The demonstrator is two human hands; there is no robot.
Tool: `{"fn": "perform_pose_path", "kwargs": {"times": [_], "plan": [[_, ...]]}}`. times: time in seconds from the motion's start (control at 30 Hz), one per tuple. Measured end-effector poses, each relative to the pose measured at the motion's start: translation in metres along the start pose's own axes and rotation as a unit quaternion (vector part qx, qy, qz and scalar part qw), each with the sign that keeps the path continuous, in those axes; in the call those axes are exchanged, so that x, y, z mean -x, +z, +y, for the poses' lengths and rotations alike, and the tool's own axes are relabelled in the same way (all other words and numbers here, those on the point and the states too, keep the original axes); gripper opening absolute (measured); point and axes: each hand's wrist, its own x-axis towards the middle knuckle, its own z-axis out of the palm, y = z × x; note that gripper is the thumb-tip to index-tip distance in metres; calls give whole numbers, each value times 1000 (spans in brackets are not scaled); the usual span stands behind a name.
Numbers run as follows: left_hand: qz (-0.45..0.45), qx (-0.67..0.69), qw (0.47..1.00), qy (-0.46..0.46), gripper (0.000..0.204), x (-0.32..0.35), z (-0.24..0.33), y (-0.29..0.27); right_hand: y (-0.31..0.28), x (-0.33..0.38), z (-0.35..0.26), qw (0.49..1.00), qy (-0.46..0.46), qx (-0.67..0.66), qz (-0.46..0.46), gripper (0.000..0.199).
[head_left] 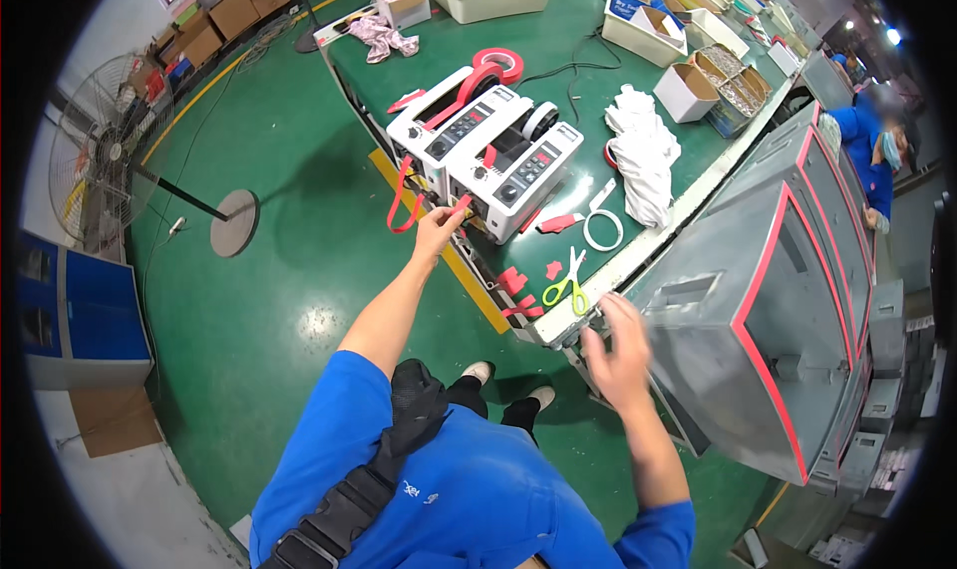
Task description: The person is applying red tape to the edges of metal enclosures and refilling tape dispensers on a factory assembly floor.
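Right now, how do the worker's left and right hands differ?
The left hand pinches red tape beside a tape machine; the right hand shows nothing held, near the corner of the table. The left hand is closed, while the right hand is open and blurred. Both are bare.

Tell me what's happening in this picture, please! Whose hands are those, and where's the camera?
There's no robot here. The camera is worn on a person's head, looking down past their blue shirt, so the two bare hands in front are theirs. Its very wide lens makes straight edges look bent.

The left hand seems to pinch red tape at the front of a white machine; a second white machine sits beside it. The right hand, a bit blurry, is by a corner of the green table, and I see nothing held in it.

Also on the table are scissors, a white ring and a crumpled white cloth.
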Motion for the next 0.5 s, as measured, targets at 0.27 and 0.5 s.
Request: {"fn": "perform_pose_path", "kwargs": {"times": [0.27, 0.5], "plan": [[-42, -11, 999, 3, 24, 0, 10, 3, 195, -85, 45, 977, 212, 11, -19, 74], [-37, -94, 992, 80, 25, 6, 20, -11, 217, -95, 59, 963, 271, -9, 4, 63]]}}
